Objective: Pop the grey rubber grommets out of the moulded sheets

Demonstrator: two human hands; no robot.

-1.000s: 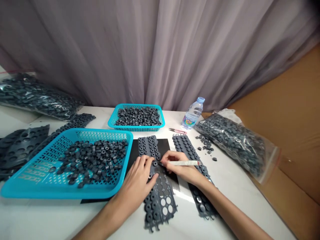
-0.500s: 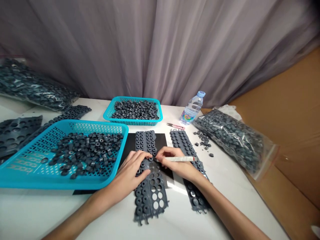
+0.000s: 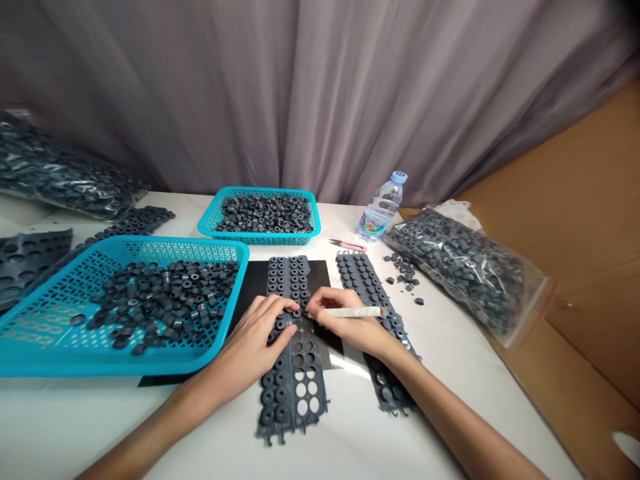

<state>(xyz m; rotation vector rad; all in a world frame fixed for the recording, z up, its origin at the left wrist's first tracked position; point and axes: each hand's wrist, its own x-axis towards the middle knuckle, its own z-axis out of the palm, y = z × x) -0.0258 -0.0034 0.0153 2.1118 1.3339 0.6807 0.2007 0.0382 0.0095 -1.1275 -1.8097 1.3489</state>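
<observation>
Holding a pale, slim pen-shaped tool point(image 3: 357, 311), your right grip point(image 3: 353, 331) is closed around its shaft, with the reddish end pointing right. Your left grip point(image 3: 260, 330) is loosely open, fingers bent and thumb apart, resting on the dark moulded sheet point(image 3: 292, 373). That sheet lies beneath and between your 2 grips, running away from you and toward you; it looks rubbery and matte, with ring-shaped pieces point(image 3: 268, 398) in rows, round cut-outs below the right grip and hooked tabs along its near edge. Its far part lies over a flat black mat point(image 3: 323, 280).

Just right of the right grip, a 2nd studded sheet point(image 3: 367, 280) slants past, partly under your forearm. Beyond that grip are pink-handled snips point(image 3: 350, 245) and a clear plastic bottle point(image 3: 381, 210); farther right come crumbly dark bits point(image 3: 404, 270) and a glossy bag point(image 3: 465, 267) packed with pieces.

The rim of a blue perforated basket point(image 3: 125, 363) passes close by your left grip, limiting movement there; a smaller basket point(image 3: 265, 236) stands beyond both grips. Right of your right forearm, a broad, smooth white stretch of table point(image 3: 480, 387) reaches its edge beside brown board point(image 3: 575, 200).
</observation>
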